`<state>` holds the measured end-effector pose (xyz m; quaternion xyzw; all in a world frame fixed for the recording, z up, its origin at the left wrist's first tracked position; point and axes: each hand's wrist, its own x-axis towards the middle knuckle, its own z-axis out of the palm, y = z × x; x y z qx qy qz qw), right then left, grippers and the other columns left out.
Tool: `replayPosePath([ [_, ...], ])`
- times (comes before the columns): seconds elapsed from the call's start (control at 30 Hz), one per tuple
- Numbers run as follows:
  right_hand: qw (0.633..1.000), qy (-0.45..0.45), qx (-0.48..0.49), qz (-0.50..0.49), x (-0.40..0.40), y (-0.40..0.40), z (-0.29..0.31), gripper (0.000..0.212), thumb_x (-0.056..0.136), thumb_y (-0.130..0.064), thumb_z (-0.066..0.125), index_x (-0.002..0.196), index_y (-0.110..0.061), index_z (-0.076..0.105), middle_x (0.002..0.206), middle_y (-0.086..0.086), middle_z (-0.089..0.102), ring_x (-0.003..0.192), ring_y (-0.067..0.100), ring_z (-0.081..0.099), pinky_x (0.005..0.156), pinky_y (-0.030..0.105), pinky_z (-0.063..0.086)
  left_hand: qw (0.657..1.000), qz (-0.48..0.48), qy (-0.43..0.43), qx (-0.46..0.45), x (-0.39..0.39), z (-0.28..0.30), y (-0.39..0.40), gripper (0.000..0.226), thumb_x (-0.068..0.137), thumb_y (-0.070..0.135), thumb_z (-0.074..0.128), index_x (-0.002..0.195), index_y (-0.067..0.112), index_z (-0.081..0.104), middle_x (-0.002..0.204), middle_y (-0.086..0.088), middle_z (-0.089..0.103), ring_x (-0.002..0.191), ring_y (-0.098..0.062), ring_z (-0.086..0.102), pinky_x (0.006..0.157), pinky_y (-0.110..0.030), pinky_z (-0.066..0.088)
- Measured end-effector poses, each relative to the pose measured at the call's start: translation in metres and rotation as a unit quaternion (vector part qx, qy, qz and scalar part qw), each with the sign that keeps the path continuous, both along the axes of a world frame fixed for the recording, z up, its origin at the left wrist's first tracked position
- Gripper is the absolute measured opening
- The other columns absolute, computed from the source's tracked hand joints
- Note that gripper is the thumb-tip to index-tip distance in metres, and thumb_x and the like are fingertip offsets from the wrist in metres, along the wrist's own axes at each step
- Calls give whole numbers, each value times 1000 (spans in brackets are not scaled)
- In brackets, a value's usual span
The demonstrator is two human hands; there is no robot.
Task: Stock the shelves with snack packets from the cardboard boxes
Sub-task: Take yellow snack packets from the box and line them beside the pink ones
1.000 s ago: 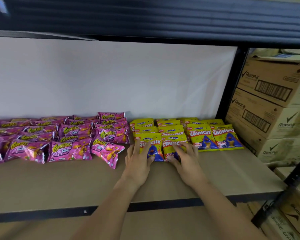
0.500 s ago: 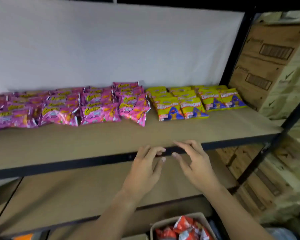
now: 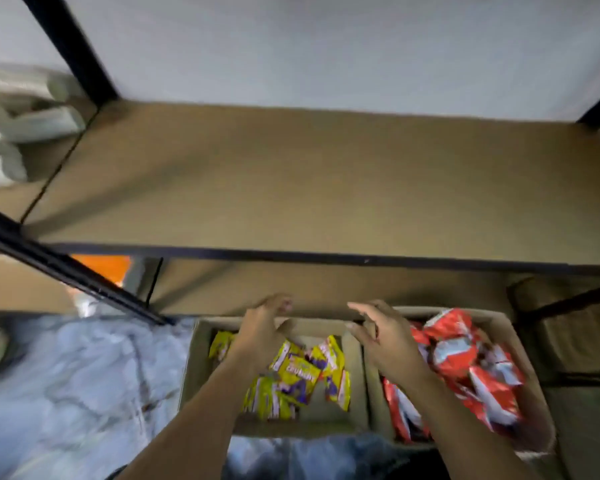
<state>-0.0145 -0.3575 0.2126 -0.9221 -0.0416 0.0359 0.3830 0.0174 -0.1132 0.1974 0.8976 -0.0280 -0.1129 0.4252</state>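
Bare shelf (image 3: 291, 188) above hands (image 3: 262, 332), boxes (image 3: 196, 362).

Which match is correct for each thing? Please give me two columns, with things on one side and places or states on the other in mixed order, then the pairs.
Things
1. yellow packets
2. red packets
3. left hand
4. shelf board

Places or states
A. in the right box
B. bare brown surface, behind the boxes
C. in the left box
D. open, over the left box

Pairs: 1-C, 2-A, 3-D, 4-B
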Motion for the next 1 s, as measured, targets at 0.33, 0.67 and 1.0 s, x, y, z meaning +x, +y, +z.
replayPosePath([
  [0.33,979,203,17,-12,-29,58,-300,53,84,-35,76,133,-23,60,129,-7,59,110,2,57,83,-5,29,970,125,205,31,-48,-285,33,56,95,8,63,146,21,46,102,5,65,75,-5,58,66,-14,45],
  [0.67,923,329,-3,-198,-56,98,-481,76,71,-28,87,139,-22,54,140,9,51,129,26,48,108,31,40,936,241,255,-32,-50,-432,0,55,93,23,67,142,36,45,113,-6,70,97,-24,66,69,-31,55],
  [1.0,910,288,27,-295,-58,122,-491,82,76,-10,83,147,-26,44,137,10,49,127,27,48,104,32,43,933,313,161,-76,-52,-441,-17,32,90,16,71,113,30,53,106,-1,65,91,-21,63,54,-21,42],
])
